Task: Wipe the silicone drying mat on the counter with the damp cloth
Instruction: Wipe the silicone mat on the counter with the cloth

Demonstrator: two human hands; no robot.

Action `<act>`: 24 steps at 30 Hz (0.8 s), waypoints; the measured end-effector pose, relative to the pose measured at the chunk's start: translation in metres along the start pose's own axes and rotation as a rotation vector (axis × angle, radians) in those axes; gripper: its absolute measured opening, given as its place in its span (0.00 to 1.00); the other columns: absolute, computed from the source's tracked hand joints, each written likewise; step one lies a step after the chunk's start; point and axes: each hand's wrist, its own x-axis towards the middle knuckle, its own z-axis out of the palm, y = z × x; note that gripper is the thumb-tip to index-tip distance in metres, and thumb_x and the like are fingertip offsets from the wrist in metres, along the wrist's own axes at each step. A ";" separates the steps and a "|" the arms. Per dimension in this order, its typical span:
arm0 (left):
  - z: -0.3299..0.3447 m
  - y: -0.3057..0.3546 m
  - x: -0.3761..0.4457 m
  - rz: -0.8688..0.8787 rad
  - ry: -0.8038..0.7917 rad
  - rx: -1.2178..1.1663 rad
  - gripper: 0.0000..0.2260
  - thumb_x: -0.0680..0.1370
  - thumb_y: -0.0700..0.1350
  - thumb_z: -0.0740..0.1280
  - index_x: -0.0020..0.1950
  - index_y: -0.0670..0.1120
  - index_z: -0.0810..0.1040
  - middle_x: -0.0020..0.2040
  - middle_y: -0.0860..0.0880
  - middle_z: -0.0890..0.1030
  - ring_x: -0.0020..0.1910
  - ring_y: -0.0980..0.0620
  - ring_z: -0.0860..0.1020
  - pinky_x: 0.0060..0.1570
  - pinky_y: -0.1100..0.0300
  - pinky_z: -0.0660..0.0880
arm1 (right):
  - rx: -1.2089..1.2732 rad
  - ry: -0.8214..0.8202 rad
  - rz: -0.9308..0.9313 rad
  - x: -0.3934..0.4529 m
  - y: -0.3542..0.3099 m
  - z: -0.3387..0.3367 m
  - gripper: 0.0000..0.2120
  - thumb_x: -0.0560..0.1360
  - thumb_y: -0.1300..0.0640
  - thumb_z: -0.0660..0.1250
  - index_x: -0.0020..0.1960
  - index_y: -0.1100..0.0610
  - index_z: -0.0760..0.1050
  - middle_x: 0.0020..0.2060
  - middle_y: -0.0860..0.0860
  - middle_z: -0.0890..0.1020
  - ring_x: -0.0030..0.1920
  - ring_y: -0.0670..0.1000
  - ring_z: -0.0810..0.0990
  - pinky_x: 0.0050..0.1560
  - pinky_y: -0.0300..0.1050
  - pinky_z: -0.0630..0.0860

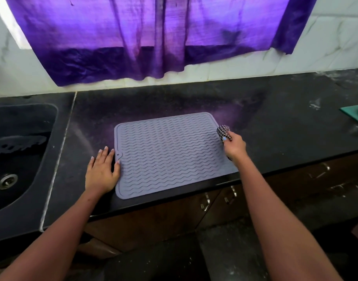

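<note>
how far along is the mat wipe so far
Done: the mat lies flat on the counter, and the left hand rests flat at its left edge. In hand: the right hand grips the bunched checked cloth at the mat's far right edge. Left: apparently most of the wiping; no wet streaks show on the ridges, so progress is unclear.

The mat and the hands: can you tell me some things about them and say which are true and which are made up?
1. The right hand holds a checked cloth. True.
2. The left hand is in the sink. False: it lies flat on the counter, at the mat's left edge.
3. The mat has wavy ridges. True.
4. The cloth is at the mat's left side. False: it is at the right edge.
</note>
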 end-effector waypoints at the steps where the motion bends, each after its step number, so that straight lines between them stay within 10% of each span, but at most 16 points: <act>1: 0.001 0.000 0.000 0.001 -0.008 0.002 0.31 0.77 0.59 0.44 0.76 0.44 0.59 0.77 0.45 0.56 0.77 0.48 0.53 0.75 0.49 0.47 | -0.069 0.071 -0.063 -0.012 -0.004 0.009 0.21 0.79 0.60 0.58 0.72 0.56 0.65 0.65 0.59 0.74 0.65 0.61 0.71 0.65 0.51 0.67; 9: 0.005 -0.006 0.001 0.016 -0.052 0.021 0.25 0.82 0.54 0.47 0.77 0.44 0.53 0.78 0.45 0.52 0.77 0.48 0.48 0.75 0.49 0.44 | -0.581 0.040 -0.435 -0.079 0.031 0.086 0.31 0.78 0.64 0.57 0.77 0.56 0.49 0.76 0.55 0.55 0.76 0.52 0.52 0.75 0.46 0.45; 14: 0.004 -0.006 0.003 0.020 -0.114 0.049 0.26 0.82 0.55 0.45 0.77 0.45 0.48 0.78 0.46 0.47 0.77 0.49 0.44 0.75 0.50 0.41 | -0.386 -0.002 -0.391 -0.069 0.026 0.079 0.29 0.76 0.66 0.59 0.75 0.53 0.59 0.73 0.52 0.64 0.73 0.52 0.62 0.74 0.47 0.57; 20: -0.001 -0.011 -0.005 0.073 -0.176 0.064 0.26 0.82 0.55 0.44 0.77 0.46 0.44 0.78 0.46 0.43 0.77 0.50 0.42 0.75 0.51 0.39 | 0.489 -0.212 0.136 -0.044 -0.017 0.046 0.21 0.80 0.64 0.56 0.72 0.56 0.65 0.66 0.54 0.74 0.62 0.54 0.74 0.57 0.43 0.72; 24: 0.002 -0.011 -0.011 0.084 -0.134 0.052 0.26 0.82 0.55 0.44 0.77 0.45 0.46 0.78 0.46 0.45 0.77 0.50 0.43 0.75 0.51 0.39 | 0.159 -0.108 -0.114 -0.081 -0.043 0.079 0.22 0.79 0.63 0.57 0.73 0.54 0.62 0.65 0.53 0.74 0.54 0.49 0.74 0.51 0.41 0.73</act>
